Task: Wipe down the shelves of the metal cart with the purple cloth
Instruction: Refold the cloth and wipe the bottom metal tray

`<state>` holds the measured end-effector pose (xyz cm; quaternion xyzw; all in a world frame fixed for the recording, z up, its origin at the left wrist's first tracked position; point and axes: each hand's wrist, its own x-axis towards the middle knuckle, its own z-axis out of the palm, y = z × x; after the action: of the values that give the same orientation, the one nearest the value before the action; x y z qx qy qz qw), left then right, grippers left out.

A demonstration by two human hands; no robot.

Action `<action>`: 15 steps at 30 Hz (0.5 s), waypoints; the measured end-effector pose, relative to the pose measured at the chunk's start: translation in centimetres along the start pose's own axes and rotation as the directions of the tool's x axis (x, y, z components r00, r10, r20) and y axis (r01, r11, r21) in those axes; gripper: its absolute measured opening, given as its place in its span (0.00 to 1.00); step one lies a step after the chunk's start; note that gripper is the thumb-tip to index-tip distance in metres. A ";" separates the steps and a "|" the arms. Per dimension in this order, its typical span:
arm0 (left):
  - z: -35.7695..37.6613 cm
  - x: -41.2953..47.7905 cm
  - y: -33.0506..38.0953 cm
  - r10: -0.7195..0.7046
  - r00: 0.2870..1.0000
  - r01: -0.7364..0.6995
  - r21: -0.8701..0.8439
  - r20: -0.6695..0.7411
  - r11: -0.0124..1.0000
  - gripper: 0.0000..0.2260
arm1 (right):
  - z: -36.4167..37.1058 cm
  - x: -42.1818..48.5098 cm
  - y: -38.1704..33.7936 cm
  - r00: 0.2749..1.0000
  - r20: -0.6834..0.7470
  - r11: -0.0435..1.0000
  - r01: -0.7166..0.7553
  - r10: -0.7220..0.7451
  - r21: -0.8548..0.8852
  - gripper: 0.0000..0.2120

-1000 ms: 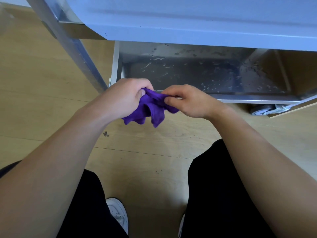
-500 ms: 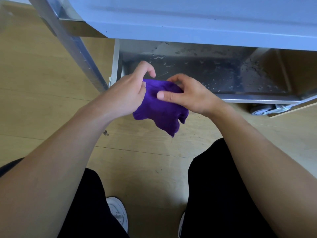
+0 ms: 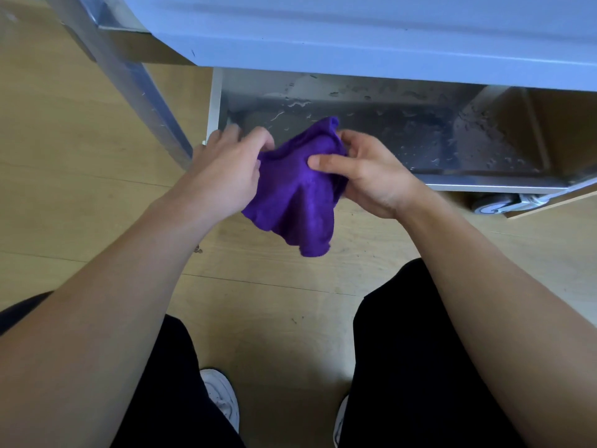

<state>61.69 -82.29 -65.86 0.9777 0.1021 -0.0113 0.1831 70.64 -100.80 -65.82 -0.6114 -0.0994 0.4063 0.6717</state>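
Observation:
The purple cloth [image 3: 300,192] hangs between my two hands, just in front of the metal cart's lower shelf [image 3: 403,140]. My right hand [image 3: 365,176] pinches its upper right part, thumb on the front and fingers behind. At the cloth's left edge, my left hand [image 3: 226,169] has its fingertips in the fabric with the fingers fairly spread. The lower shelf is wet, with water drops and streaks. The cart's upper shelf [image 3: 355,30] fills the top of the view and hides the back of the lower one.
A slanted metal cart leg [image 3: 129,82] stands at the left. A caster wheel [image 3: 494,205] sits at the shelf's right front corner. Wooden floor [image 3: 274,305] lies below, with my black-trousered legs and white shoes at the bottom.
The cloth went from a bunched wad to a spread, hanging sheet. Both hands rose slightly toward the lower shelf, and my left hand's fingers loosened and spread.

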 end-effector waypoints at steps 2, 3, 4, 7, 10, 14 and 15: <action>0.0 0.2 0.2 -0.044 0.999 0.044 -0.048 0.004 0.998 0.11 | -0.1 0.1 -0.3 0.999 -0.028 0.991 0.030 -0.027 0.131 0.14; -0.1 0.2 0.4 -0.073 0.996 0.077 -0.086 0.048 0.993 0.11 | -0.1 0.1 -0.4 0.999 -0.033 0.984 0.042 -0.037 0.174 0.13; -0.2 0.2 0.8 -0.100 0.987 0.114 -0.114 0.122 0.987 0.11 | -0.2 0.1 -0.4 0.998 -0.036 0.979 0.055 -0.049 0.198 0.13; -0.4 0.0 1.5 -0.127 0.929 0.208 -0.205 0.347 0.957 0.18 | -0.1 0.2 -0.3 0.996 -0.030 0.974 0.088 -0.084 0.210 0.14; -0.5 -0.2 1.9 -0.066 0.915 0.215 -0.341 0.397 0.915 0.24 | -0.1 0.2 -0.1 0.991 -0.009 0.977 0.132 -0.133 0.170 0.14; 0.4 0.1 1.2 0.043 0.983 0.001 -0.243 0.177 0.970 0.19 | -0.1 0.4 0.2 0.996 -0.009 0.987 0.091 -0.090 0.133 0.13; 0.6 0.3 1.0 0.065 0.990 -0.039 -0.200 0.127 0.979 0.13 | -0.2 0.5 0.3 0.995 -0.077 0.993 0.076 -0.070 0.085 0.15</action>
<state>62.20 -83.41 -66.08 0.9542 0.0646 -0.0616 0.2856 71.00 -100.65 -66.36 -0.5920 -0.0789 0.3624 0.7155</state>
